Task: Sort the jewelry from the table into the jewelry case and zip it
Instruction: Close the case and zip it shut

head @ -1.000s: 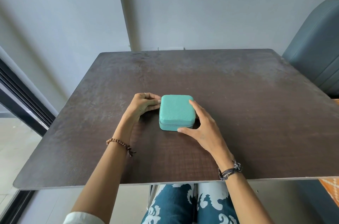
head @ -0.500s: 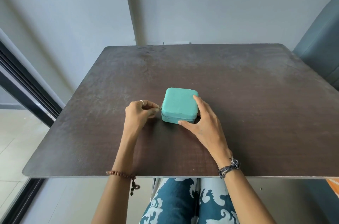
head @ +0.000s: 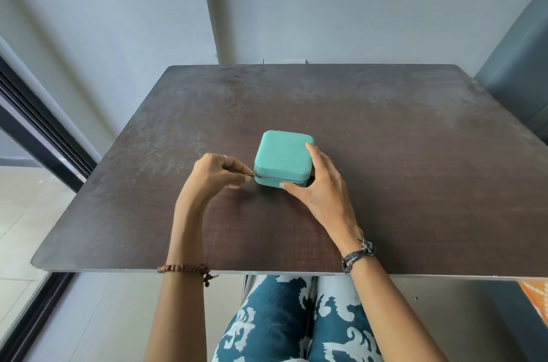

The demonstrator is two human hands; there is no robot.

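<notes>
A teal square jewelry case (head: 281,154) lies with its lid down on the dark brown table (head: 385,139), near the middle front. My left hand (head: 213,174) pinches the small metal zipper pull (head: 252,174) at the case's near left corner. My right hand (head: 320,180) braces the case, its fingers on the lid's right side and its thumb against the front wall. The zipper line along the front face looks closed. No loose jewelry is visible on the table.
A blue-grey upholstered chair (head: 522,71) stands at the table's right edge. A grey wall is behind the table, and a dark door frame (head: 35,130) runs along the left. My patterned trouser legs (head: 296,323) are under the near edge.
My left hand has gone from resting against the case's left side to pinching the zipper pull at the near left corner. The case has turned slightly clockwise. My right hand stays on it.
</notes>
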